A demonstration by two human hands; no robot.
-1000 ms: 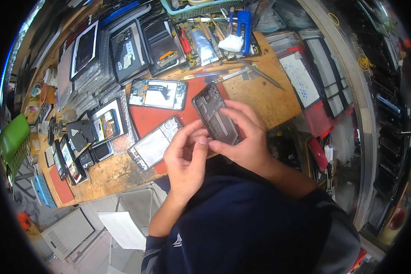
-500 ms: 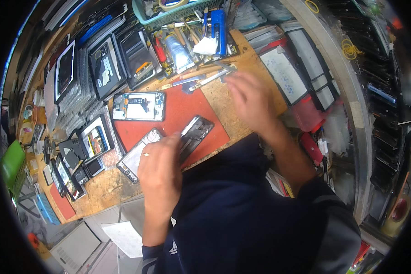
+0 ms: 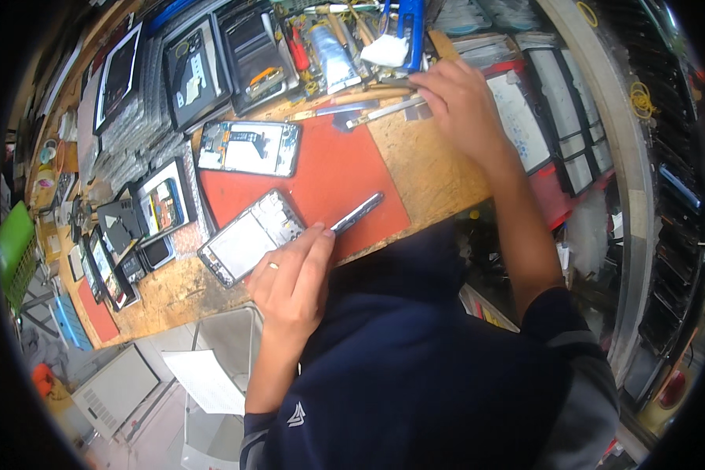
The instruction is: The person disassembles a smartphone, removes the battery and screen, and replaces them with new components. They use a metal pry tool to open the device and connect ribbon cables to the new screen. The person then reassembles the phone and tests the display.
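Observation:
My left hand [image 3: 290, 278] grips a slim dark phone housing [image 3: 357, 213] by its near end, and the part is tipped up on edge above the red mat [image 3: 345, 168]. Just left of that hand lies an opened phone frame [image 3: 251, 239] with a pale panel inside. A second opened phone [image 3: 249, 149], showing a black flex cable, rests farther back on the mat. My right hand [image 3: 458, 98] is at the tools by the mat's far right corner, its fingertips closed on a slim dark tool [image 3: 399, 82]. A white-handled tool [image 3: 384, 112] lies just below those fingertips.
Stacked screens and trays [image 3: 192, 74] stand at the back left. Behind the mat are a silver tube [image 3: 334, 59], a red-handled tool [image 3: 298, 50] and a blue tool [image 3: 405, 23]. Phone parts [image 3: 117, 223] crowd the left side. The wooden bench edge [image 3: 372, 252] runs close to my body.
My right hand has reached up to the slim dark tool. The housing in my left hand has turned from lying flatter to edge-on. The whole view has shifted slightly.

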